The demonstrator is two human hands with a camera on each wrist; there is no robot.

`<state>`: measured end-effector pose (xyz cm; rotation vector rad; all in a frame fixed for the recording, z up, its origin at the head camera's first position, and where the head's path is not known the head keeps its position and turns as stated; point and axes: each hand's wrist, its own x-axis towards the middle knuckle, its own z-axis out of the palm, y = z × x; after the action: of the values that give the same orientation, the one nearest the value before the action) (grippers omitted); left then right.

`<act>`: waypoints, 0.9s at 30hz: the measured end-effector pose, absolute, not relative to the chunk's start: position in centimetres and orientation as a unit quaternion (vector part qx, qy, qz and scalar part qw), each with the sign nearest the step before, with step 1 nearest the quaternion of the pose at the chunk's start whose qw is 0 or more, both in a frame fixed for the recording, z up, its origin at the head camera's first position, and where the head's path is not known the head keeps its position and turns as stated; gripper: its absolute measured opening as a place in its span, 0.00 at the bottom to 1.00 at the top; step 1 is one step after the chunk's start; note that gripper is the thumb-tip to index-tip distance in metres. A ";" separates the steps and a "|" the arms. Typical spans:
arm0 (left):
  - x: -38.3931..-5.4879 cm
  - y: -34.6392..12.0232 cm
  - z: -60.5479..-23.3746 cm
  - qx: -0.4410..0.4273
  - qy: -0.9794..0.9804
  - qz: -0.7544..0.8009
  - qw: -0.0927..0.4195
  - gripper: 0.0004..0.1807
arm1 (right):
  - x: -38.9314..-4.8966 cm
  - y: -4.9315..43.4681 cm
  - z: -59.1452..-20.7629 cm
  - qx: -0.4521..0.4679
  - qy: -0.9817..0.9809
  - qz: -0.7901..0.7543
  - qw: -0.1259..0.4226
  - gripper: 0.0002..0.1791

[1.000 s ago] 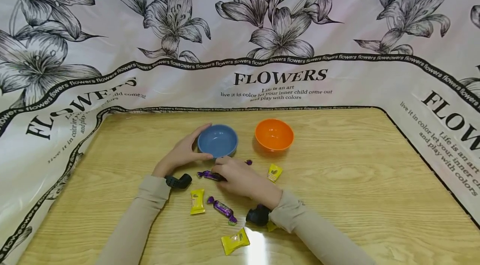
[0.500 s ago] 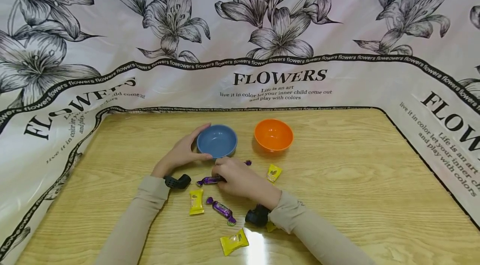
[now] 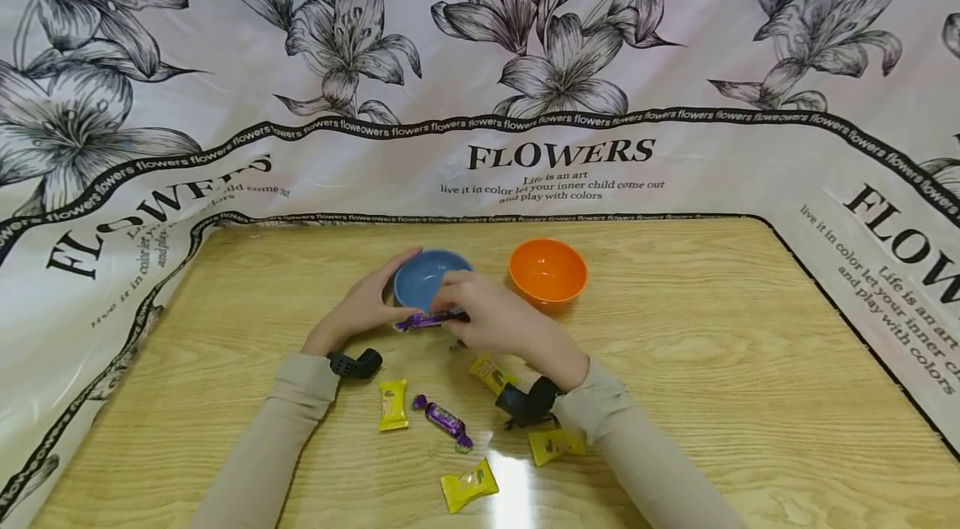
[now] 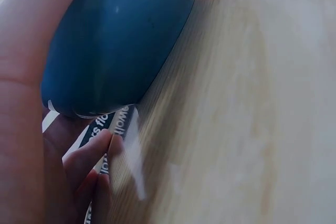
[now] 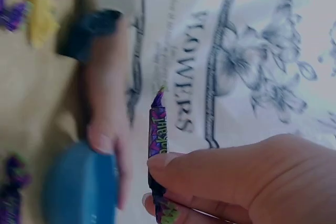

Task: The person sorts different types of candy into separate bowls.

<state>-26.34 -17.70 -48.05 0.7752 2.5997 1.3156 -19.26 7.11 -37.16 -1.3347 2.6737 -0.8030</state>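
Note:
My right hand pinches a purple-wrapped candy between thumb and fingers. In the head view it hangs over the near rim of the blue bowl, covering part of that rim. My left hand grips the bowl from the left, thumb along the near side and fingers around the far side. The left wrist view shows the bowl's outer wall close against the thumb. Another purple candy lies on the table nearer me.
An orange bowl stands right of the blue one. Yellow-wrapped candies lie in front: one at left, one nearest, one by my right sleeve and one under my right wrist. A floral cloth borders the wooden table.
My right hand has lifted the purple candy off the table and moved it up and forward to the blue bowl. The left hand and bowl have stayed in place.

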 end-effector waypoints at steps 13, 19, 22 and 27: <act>-26.2 -17.8 -47.7 0.257 0.858 0.439 0.072 0.55 | -23.3 6.2 -37.8 -0.378 0.881 -0.283 -0.028 0.10; -26.2 -17.8 -47.6 0.259 0.852 0.449 0.071 0.54 | -24.6 5.5 -40.2 -0.358 0.895 -0.253 -0.079 0.09; -26.3 -17.8 -47.7 0.264 0.852 0.447 0.069 0.55 | -24.9 5.4 -41.2 -0.350 0.902 -0.230 -0.107 0.08; -26.5 -17.7 -48.0 0.268 0.853 0.444 0.064 0.56 | -25.2 5.1 -42.3 -0.350 0.905 -0.188 -0.151 0.07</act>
<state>-26.48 -17.74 -47.95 0.8092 2.5743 1.3403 -25.17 5.15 -42.30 -1.2187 3.1542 -0.6532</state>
